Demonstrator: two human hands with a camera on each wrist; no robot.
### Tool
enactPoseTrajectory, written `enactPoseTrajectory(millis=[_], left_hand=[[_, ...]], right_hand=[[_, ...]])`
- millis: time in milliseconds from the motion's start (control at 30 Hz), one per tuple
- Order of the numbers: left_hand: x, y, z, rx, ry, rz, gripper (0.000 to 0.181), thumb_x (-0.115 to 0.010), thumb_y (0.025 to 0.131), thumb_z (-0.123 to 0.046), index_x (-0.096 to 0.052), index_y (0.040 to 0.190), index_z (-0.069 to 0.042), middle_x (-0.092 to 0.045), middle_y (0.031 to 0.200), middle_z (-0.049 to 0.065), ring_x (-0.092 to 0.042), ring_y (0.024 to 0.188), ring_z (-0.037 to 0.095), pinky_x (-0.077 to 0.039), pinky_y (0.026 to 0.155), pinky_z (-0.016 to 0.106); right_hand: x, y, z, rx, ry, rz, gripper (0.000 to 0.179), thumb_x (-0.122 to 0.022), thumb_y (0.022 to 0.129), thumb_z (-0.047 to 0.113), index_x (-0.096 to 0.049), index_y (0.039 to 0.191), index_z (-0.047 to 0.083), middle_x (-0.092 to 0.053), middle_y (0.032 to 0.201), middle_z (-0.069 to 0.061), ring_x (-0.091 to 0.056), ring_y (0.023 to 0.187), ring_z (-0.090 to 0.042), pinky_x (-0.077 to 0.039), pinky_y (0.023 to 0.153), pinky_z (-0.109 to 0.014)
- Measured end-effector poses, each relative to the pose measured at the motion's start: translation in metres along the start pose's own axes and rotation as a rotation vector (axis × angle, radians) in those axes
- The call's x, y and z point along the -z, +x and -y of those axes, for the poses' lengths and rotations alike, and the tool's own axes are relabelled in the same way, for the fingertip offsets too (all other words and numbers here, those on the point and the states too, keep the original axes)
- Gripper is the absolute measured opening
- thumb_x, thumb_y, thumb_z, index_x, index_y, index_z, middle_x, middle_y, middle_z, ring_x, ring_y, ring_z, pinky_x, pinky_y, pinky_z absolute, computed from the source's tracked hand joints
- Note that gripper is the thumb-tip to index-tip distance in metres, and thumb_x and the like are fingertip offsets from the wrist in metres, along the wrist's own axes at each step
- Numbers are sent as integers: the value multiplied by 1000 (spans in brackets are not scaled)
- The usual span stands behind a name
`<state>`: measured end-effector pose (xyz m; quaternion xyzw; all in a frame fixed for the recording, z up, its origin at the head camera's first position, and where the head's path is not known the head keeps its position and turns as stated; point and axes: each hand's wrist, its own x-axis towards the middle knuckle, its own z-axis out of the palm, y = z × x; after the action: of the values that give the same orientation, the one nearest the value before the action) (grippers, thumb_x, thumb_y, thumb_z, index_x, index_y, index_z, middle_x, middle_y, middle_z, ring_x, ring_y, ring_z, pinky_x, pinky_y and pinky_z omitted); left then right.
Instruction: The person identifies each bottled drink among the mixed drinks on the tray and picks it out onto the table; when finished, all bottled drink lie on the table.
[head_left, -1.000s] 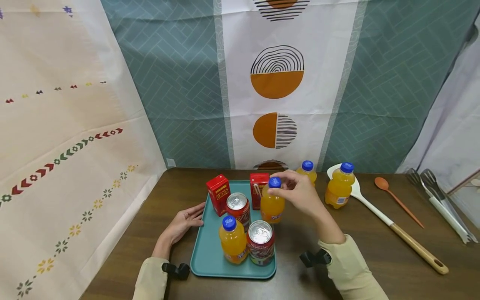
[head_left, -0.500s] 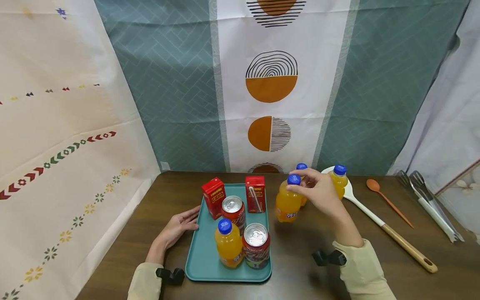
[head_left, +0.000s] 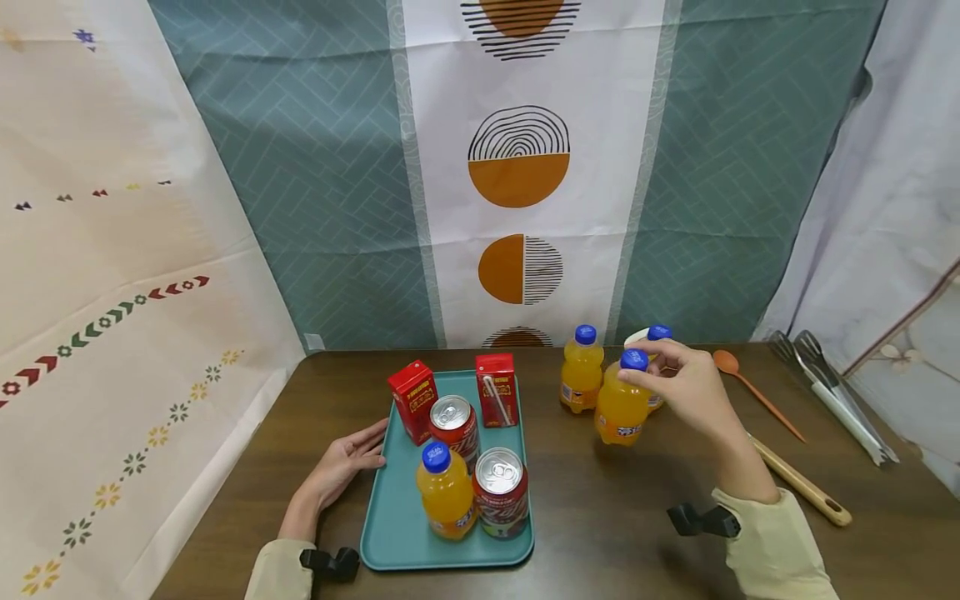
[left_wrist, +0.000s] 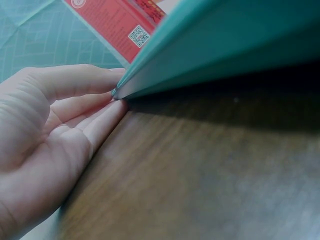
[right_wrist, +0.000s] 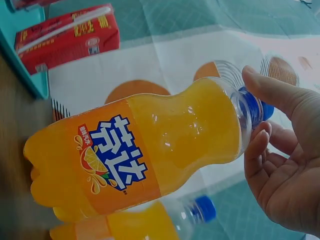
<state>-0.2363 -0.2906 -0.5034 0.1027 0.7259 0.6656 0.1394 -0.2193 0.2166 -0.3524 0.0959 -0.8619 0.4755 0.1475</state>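
Note:
My right hand (head_left: 690, 387) pinches the blue cap of an orange soda bottle (right_wrist: 165, 155) between thumb and fingers. The bottle is upright, right of the tray; whether its base touches the table I cannot tell. Another orange soda bottle (head_left: 581, 371) stands close on its left, and one more (head_left: 660, 333) is mostly hidden behind the hand. My left hand (head_left: 341, 467) holds the left rim of a teal tray (head_left: 408, 550), with thumb and fingers at the edge in the left wrist view. The tray carries a soda bottle (head_left: 447, 492), two cans (head_left: 501, 500) and two red drink cartons (head_left: 495, 392).
A white spoon with a wooden handle (head_left: 806, 483) lies partly hidden behind my right arm. Beyond it are an orange spoon (head_left: 757, 392) and metal-and-white tongs (head_left: 847, 408). Fabric hangs behind and on both sides of the dark wooden table (head_left: 592, 533).
My right hand has carried the soda bottle from the tray's right edge rightward, past another bottle. My left hand has stayed at the tray's rim. The head view has shifted slightly right.

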Motion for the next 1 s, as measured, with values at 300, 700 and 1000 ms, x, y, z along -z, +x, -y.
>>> enactPoseTrajectory(millis=[300,700,1000], left_hand=[[1,-3,1,13,3,-7,72,-62,92,-1,-23,151,8,-21,158,29,-55,120,-8,-47,99,12],[0,0,0,19,-24,-5,72,-63,91,0,-24,151,7,-21,159,27,-55,124,-4,-48,100,15],[1,-1,1,2,-21,13,73,-62,91,-1,-22,151,8,-19,158,29,-54,123,-6,-48,100,15]], right_hand=[[18,-7,-13,-14,-27,-54,35,-77,84,23,-70,112,3,-52,69,13,-48,64,-7,-43,50,-20],[42,-6,-36,-119,-79,-59,44,-74,86,35,-66,116,4,-54,69,13,-49,66,-8,-44,52,-20],[53,-10,-50,-202,-121,-61,50,-73,86,43,-66,118,5,-54,72,11,-47,69,-9,-42,50,-24]])
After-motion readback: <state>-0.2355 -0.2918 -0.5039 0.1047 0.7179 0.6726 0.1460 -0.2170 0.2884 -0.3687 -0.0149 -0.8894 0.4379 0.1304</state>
